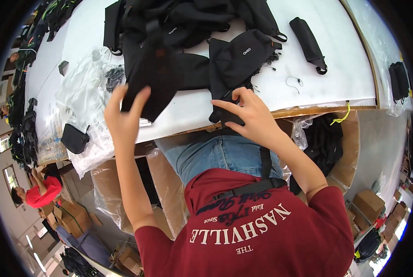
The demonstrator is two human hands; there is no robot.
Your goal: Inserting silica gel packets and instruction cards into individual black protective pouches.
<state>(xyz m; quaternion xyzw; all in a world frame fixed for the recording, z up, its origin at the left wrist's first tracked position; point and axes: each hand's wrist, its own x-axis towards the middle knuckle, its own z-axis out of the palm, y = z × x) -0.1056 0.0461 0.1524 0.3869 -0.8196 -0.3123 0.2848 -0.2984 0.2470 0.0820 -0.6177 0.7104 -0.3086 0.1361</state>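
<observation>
Head view: left hand gripping black pouch, right hand pinching another black pouch

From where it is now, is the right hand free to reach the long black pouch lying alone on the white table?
Probably not yet: the right hand grips black fabric, though the pouch lies unobstructed.
</observation>
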